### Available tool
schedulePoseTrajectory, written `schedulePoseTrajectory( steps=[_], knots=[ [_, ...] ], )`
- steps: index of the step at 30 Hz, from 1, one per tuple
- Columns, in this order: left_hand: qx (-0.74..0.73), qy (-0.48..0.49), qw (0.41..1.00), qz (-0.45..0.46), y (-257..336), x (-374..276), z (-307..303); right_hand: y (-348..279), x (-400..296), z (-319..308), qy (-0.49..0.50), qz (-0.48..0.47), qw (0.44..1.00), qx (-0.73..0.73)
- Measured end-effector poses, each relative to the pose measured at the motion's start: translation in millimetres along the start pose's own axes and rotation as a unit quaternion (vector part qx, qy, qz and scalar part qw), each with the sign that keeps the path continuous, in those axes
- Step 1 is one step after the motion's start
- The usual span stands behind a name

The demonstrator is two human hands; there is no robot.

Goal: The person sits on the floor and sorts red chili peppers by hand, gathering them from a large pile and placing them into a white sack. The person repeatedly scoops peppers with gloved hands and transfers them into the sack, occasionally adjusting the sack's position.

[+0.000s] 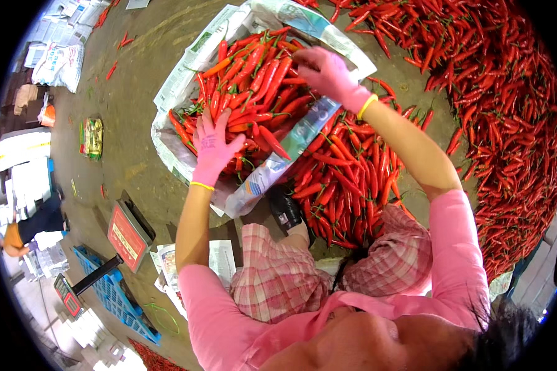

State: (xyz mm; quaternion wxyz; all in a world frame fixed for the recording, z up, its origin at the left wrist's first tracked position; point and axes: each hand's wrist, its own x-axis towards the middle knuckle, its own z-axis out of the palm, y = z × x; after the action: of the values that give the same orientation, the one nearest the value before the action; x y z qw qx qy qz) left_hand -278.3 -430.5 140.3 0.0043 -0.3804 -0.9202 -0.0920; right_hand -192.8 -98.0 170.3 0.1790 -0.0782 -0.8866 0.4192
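Note:
In front of me stands a container lined with newspaper, heaped with red chili peppers. My left hand, in a pink glove with a yellow cuff, rests with spread fingers on the peppers at the container's near left. At the right side my right hand, gloved the same way, reaches over the liner; its fingertips are blurred at the peppers' edge, and whether they grip any cannot be seen. A loose pile of red chili peppers lies on the floor between the container and my right knee.
A large heap of chili peppers covers the floor on the right. To the left are a platform scale, a blue plastic pallet, newspaper sheets and a packaged bundle. Another person bends near white boxes farther left.

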Motion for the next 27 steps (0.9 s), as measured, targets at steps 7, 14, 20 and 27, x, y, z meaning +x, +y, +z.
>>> schedulePoseTrajectory(
  steps=[7, 14, 20, 27],
  knots=[
    [0.047, 0.066, 0.994, 0.075, 25, 49, 7, 8, 123, 87, -0.239, -0.113, 0.897, -0.354],
    [0.036, 0.031, 0.998, 0.051, -10, -8, 7, 62, 117, 111, -0.092, -0.241, 0.904, -0.341],
    [-0.024, 0.024, 0.999, 0.039, 28, -32, -10, 7, 120, 16, 0.018, 0.018, 0.959, 0.281],
    [0.044, 0.107, 0.992, -0.048, -4, -6, 30, -19, 3, -88, 0.082, 0.130, 0.940, 0.304]
  ],
)
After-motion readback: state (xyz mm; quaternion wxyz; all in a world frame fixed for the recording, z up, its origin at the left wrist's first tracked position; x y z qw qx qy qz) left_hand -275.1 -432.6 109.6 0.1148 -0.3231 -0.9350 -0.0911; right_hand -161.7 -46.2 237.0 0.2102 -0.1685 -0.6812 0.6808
